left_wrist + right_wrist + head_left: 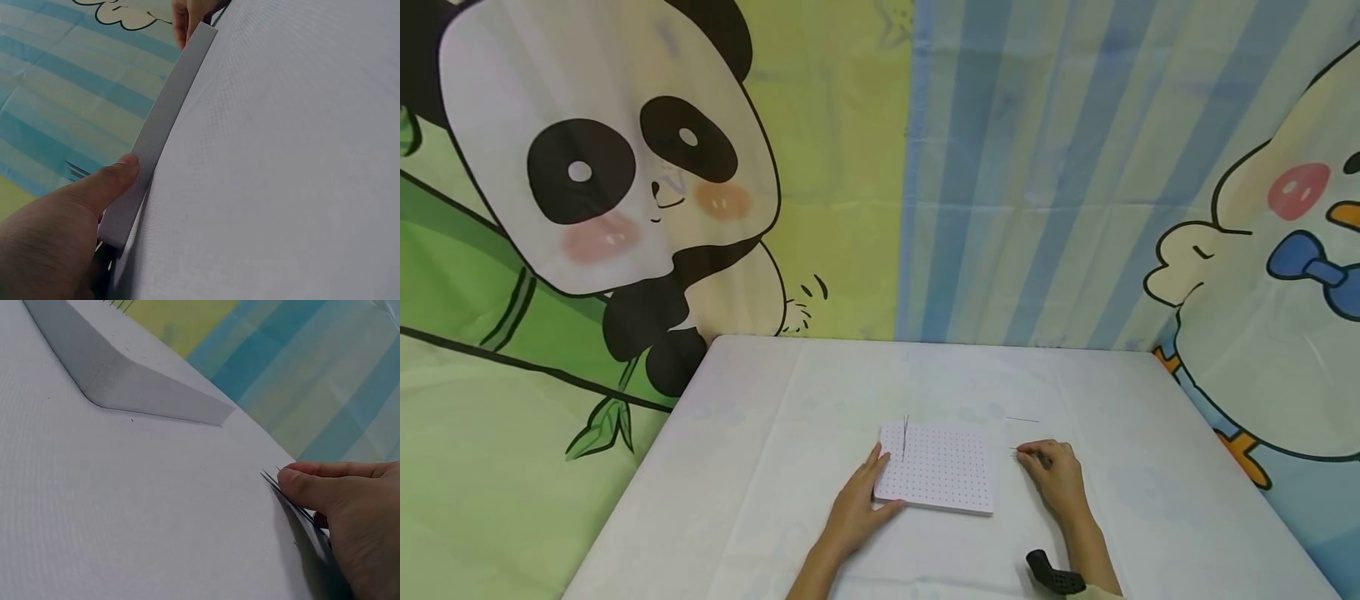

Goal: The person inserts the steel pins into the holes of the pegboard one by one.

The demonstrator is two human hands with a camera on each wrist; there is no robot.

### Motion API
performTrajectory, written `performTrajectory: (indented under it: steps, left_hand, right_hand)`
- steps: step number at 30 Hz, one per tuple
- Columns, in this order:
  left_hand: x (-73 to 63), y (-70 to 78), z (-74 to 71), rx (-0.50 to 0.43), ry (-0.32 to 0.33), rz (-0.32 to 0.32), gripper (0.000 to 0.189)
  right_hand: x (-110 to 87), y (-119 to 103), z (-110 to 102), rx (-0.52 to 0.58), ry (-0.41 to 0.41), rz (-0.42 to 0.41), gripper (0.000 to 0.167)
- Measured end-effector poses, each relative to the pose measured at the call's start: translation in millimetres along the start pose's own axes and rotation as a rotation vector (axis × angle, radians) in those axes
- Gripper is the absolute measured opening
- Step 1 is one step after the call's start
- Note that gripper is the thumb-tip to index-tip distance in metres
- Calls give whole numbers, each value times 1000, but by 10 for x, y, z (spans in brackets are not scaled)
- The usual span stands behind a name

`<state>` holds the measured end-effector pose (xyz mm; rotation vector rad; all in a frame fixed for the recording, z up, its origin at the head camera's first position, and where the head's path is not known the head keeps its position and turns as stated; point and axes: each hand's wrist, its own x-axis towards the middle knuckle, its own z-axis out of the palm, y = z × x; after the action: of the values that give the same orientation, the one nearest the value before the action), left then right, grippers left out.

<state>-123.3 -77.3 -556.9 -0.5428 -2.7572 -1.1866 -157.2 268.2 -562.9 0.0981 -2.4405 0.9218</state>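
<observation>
A white perforated board (936, 471) lies flat on the table, with small holes in rows across its top. My left hand (859, 507) grips its near left corner, the thumb (119, 178) along the front side and the other fingers at the left edge. Several thin dark rods (905, 442) stand upright in holes near the board's far left. To the right of the board, my right hand (1056, 477) pinches thin dark metal rods (289, 499) between thumb and fingertips, low over the tabletop. Their far ends are hidden by the hand.
One more thin rod (1022, 419) lies on the white-covered table (760, 467), beyond my right hand. A black strap-like device (1054, 573) sits at my right wrist. Behind the table hangs a cartoon-printed curtain (835, 167).
</observation>
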Motion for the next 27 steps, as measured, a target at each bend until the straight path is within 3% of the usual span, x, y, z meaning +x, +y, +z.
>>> performTrajectory:
  steps: [27]
  left_hand:
    - [-3, -7, 18, 3, 15, 17, 77]
  right_hand:
    - [-3, 46, 30, -65, -14, -50, 6]
